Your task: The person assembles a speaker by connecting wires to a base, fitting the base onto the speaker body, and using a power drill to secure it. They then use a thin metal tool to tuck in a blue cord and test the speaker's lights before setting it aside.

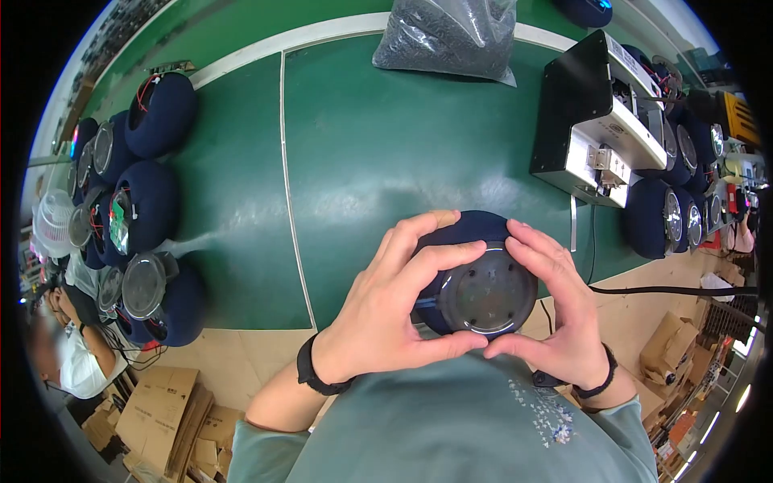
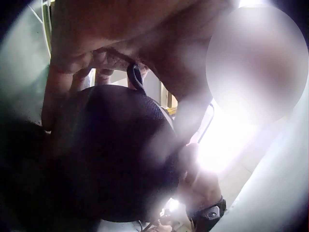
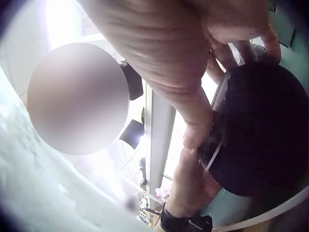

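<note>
With our left hand and right hand we grip a round, clear-faced navy unit at the near edge of the counter, left of the boxy machine.

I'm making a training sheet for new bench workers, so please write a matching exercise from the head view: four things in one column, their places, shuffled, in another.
Things
1. Clear plastic bag of small dark pieces
2. Black-and-silver machine
3. Navy round unit with a clear disc face
4. Brown cardboard stack

Places
A. Held between the left hand and the right hand
B. Lower left of the view, below the table
C. Right part of the green tabletop
D. Top middle of the view

Right pairs: 1-D, 2-C, 3-A, 4-B
</note>
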`<state>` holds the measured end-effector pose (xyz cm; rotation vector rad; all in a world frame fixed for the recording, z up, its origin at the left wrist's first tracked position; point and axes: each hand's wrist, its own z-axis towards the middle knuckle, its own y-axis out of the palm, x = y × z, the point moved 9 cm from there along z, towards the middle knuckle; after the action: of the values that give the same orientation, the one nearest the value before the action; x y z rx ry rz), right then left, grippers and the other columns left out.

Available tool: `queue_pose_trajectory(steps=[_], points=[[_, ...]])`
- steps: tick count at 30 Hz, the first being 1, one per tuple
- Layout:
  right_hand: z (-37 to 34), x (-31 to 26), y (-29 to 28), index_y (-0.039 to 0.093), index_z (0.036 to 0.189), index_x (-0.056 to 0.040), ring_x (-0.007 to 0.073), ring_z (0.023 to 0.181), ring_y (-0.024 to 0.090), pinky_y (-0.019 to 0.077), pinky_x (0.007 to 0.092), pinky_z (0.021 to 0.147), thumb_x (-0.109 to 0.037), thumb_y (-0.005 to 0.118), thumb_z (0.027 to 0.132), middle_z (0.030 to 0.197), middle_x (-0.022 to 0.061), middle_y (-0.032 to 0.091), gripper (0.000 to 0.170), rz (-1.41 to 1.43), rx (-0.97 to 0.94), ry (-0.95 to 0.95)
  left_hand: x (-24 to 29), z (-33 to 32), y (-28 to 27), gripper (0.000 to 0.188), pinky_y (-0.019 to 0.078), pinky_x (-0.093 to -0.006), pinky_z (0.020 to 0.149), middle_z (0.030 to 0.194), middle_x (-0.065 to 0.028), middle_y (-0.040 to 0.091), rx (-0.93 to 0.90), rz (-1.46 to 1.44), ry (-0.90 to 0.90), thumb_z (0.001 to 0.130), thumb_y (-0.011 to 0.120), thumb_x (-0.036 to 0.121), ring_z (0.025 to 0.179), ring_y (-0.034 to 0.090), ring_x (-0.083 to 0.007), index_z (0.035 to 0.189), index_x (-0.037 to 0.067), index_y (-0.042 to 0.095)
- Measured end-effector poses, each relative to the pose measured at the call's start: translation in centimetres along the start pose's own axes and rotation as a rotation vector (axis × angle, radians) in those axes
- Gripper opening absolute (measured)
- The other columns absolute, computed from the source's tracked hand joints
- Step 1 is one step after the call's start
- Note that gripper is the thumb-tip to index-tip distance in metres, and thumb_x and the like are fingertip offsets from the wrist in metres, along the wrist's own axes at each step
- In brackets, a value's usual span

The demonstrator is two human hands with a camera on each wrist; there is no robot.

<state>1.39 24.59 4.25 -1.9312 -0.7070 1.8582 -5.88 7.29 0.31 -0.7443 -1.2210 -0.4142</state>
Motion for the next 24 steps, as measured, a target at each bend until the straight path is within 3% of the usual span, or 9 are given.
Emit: queue_pose_trajectory(steps=[4,6,12,24], points=[[0.21,0.14,0.11,0.058,0.159,-0.0039,0.0441,0.152,0.052,0.0438,0.0531,0.124,-0.034,0.106,0.069,0.167,0.0197,0.055,0.107,0.013,-0.04,-0.018,0.07,-0.11,0.08,0.092,0.0591,-0.051,0.107,0.161,-0.0201,0.051,0.015,0.01,-0.016,0.074,0.102,0.036,0.141,0.058,-0.0433,0.156,0.016,0.064],[0.08,0.21,0.23,0.058,0.16,-0.0028,0.0443,0.151,0.053,0.0436,0.053,0.124,-0.034,0.106,0.07,0.167,0.0206,0.055,0.107,0.021,-0.034,-0.009,-0.02,-0.2,0.39,0.101,0.0515,-0.0525,0.117,0.16,-0.0258,0.05,-0.025,0.029,-0.02,0.072,0.105,0.037,0.151,0.053,-0.0441,0.158,0.007,0.062],[0.24,0.15,0.12,0.055,0.16,0.0005,0.0444,0.15,0.053,0.0433,0.053,0.123,-0.036,0.105,0.071,0.166,0.0234,0.054,0.109,-0.029,-0.034,-0.045,0.04,-0.32,0.61,0.095,0.0508,-0.0523,0.118,0.161,-0.0271,0.048,-0.018,0.009,-0.033,0.079,0.1,0.038,0.151,0.053,-0.0447,0.159,0.004,0.061],[0.63,-0.07,0.02,0.06,0.161,-0.0043,0.0394,0.141,0.056,0.0466,0.051,0.117,-0.042,0.103,0.07,0.159,0.0177,0.057,0.107,-0.122,-0.059,-0.06,-0.05,-0.72,1.03,0.099,0.054,-0.0532,0.114,0.165,-0.0294,0.045,-0.014,0.027,0.0,0.081,0.097,0.039,0.152,0.051,-0.048,0.163,0.005,0.052]])
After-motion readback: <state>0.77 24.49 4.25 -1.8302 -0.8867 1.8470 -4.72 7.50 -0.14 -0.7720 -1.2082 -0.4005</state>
